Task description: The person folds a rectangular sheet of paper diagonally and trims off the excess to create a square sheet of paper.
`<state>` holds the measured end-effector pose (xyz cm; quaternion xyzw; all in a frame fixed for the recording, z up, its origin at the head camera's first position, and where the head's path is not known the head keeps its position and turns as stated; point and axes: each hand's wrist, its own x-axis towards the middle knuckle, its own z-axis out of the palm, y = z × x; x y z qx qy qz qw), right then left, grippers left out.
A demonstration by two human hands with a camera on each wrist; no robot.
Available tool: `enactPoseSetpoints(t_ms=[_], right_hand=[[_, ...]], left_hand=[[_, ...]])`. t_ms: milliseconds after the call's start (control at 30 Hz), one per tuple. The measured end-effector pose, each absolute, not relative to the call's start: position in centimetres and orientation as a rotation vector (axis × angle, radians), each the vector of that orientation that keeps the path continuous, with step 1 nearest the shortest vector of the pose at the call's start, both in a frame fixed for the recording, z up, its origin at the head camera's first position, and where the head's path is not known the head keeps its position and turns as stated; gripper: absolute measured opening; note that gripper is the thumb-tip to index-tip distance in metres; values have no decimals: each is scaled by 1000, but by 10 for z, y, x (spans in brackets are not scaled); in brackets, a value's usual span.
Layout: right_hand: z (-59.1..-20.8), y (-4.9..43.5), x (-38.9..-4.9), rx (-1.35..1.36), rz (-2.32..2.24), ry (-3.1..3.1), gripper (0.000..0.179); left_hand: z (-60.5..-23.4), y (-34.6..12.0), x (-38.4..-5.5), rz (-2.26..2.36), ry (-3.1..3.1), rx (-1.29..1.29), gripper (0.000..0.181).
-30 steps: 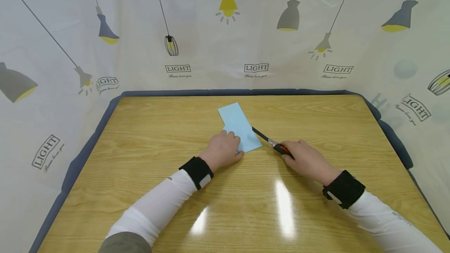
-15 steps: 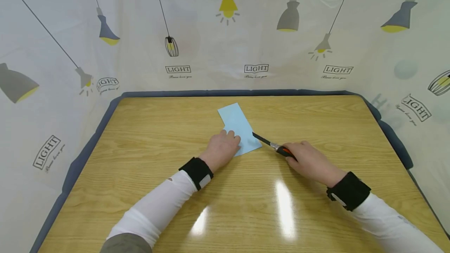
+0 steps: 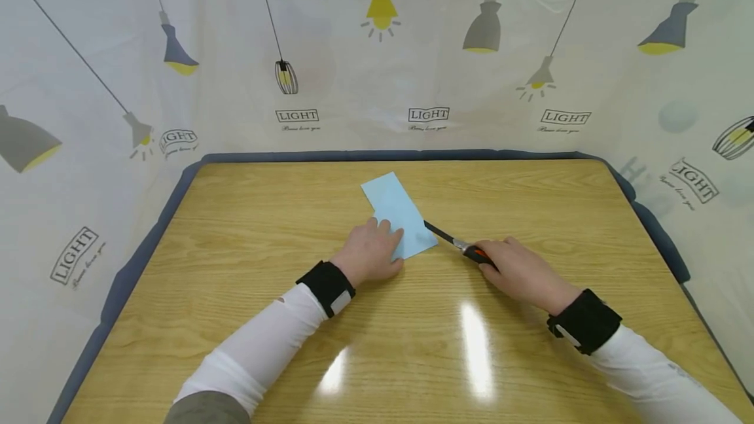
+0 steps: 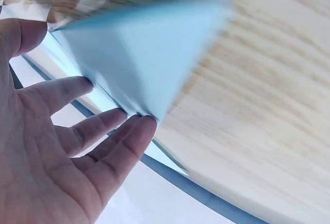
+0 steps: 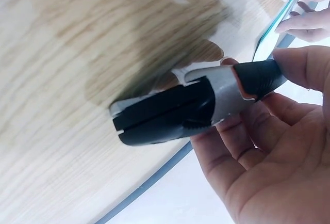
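A light blue sheet of paper (image 3: 391,198) lies at a slant on the wooden table. Across its near left part, my left hand (image 3: 366,252) presses with spread fingers. In the left wrist view, the fingertips (image 4: 147,123) touch the paper, while its near part (image 4: 149,48) rises off the table towards the camera. My right hand (image 3: 521,273) grips the handle of a utility knife (image 3: 476,254), black and grey with orange trim. The knife's dark blade points up-left, and its tip meets the paper's right edge. Whether the tip lies under or inside the paper cannot be told.
The wooden table (image 3: 253,319) has a dark blue padded edge (image 3: 141,247) along its sides and back. Behind it hangs a white sheet (image 3: 347,84) printed with lamps. Glare spots shine on the near tabletop.
The knife and my right hand have shifted slightly right and nearer, the tip sliding down the paper's right edge. The paper has moved slightly left. My left thumb has shifted nearer.
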<state>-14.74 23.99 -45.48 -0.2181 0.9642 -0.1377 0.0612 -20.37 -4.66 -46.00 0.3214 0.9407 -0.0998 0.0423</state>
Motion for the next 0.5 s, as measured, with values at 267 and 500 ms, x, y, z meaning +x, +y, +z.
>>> enactPoseSetpoints(t_ms=[267,500], right_hand=[[-455,239,-148,-650,-439,2910,38],[-455,239,-149,-659,-446,2904,38]], left_hand=[[-464,-51,-209,-169,2869,1022,61],[-469,-45,-214,-80,2867,1034,47]])
